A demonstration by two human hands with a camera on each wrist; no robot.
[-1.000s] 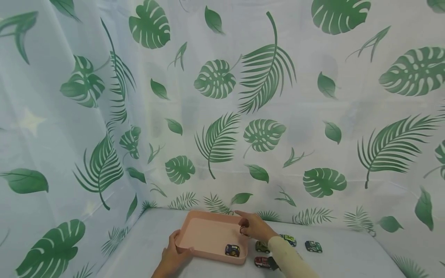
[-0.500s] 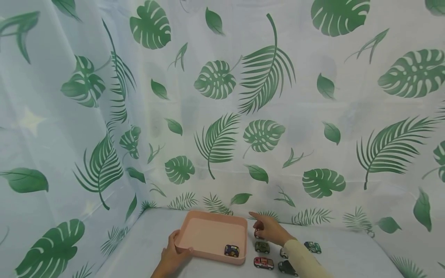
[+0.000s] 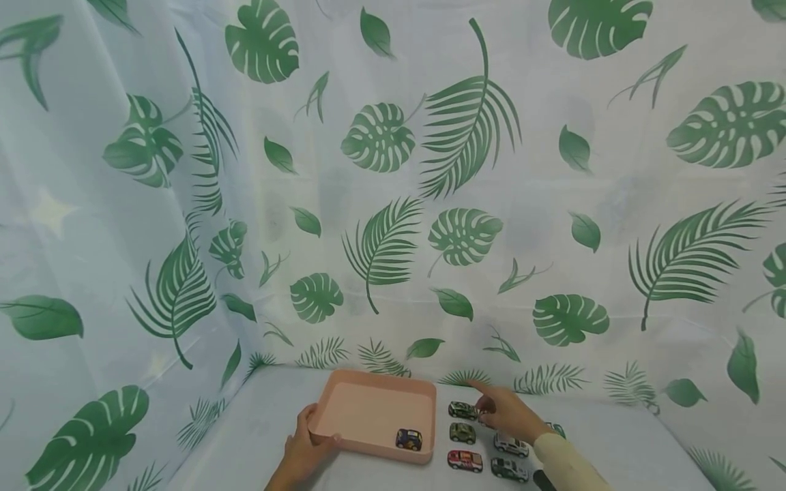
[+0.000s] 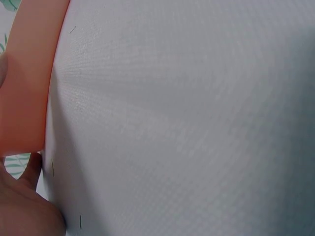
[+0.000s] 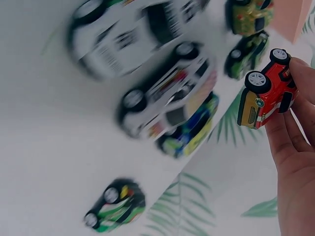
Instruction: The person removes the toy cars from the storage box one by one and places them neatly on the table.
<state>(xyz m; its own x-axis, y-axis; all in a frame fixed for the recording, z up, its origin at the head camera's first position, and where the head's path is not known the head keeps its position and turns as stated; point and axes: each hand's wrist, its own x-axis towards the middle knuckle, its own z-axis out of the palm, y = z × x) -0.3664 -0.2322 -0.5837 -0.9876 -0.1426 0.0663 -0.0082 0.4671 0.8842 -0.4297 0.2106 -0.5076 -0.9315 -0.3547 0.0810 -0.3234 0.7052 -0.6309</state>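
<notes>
A pink rectangular tray [image 3: 368, 416] stands on the white cloth, with a dark blue toy car [image 3: 409, 439] inside its front right corner. My left hand [image 3: 305, 447] grips the tray's front left corner, thumb at the front rim and fingers along the left side. In the left wrist view part of that hand shows below the tray's wall [image 4: 29, 78]. My right hand [image 3: 510, 412] is right of the tray, pinching a red toy car [image 5: 268, 91] that shows plainly in the right wrist view. A green-and-black toy car [image 3: 462, 410] lies just left of its fingertips.
Several toy cars stand right of the tray: an olive one [image 3: 462, 432], a red-and-white one [image 3: 464, 460], a white one [image 3: 511, 445] and a grey-green one [image 3: 509, 469]. A green one [image 3: 557, 429] is partly hidden behind my right arm. Leaf-printed cloth [image 3: 393, 204] walls the back and left.
My right hand has moved right, from the tray's right edge to above the cars, still holding the red toy car. The left hand and tray stay in place.
</notes>
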